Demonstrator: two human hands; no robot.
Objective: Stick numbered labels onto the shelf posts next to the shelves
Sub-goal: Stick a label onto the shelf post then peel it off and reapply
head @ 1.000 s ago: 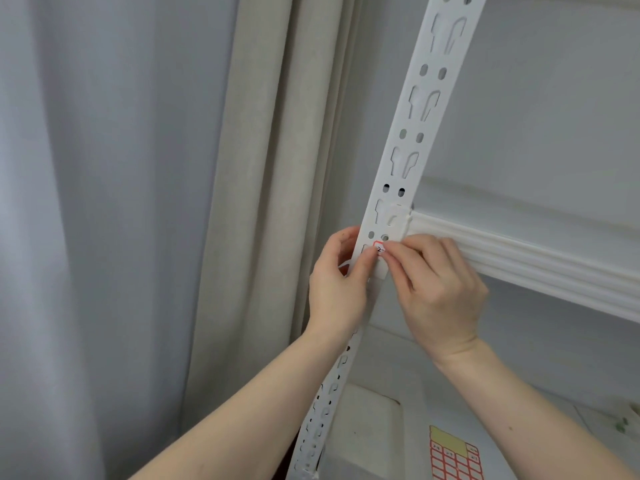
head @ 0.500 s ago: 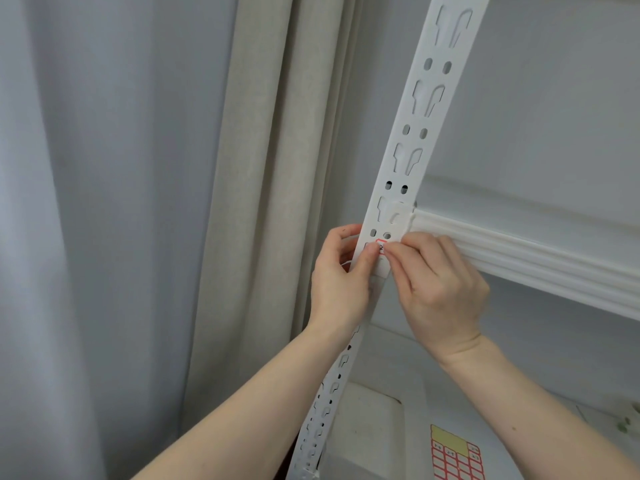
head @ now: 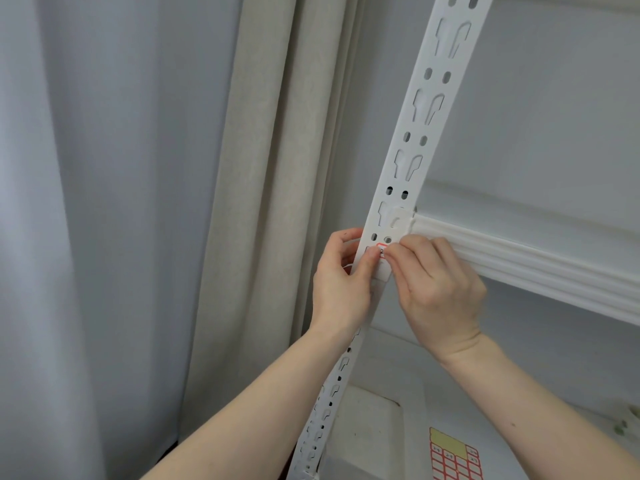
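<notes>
Head view, single frame. I see both hands at centre frame on the white perforated shelf post (head: 412, 150), which runs diagonally from top right to bottom centre. A small red-bordered label (head: 381, 250) sits on the post face just below the bracket where the shelf beam (head: 519, 261) meets it. The left hand (head: 341, 289) wraps its fingers round the post's left edge, thumb tip pressing the label's left side. The right hand (head: 440, 289) has its fingers curled, with the fingertips (head: 393, 256) bearing on the label's right side; whether they pinch the label or only press it flat I cannot tell. At bottom right a label sheet (head: 453, 459), a red grid with a yellow patch, lies on the lower shelf (head: 433, 375), beside a pale lidded container (head: 363, 431) whose contents are hidden. A beige curtain (head: 270, 202) hangs left of the post.
</notes>
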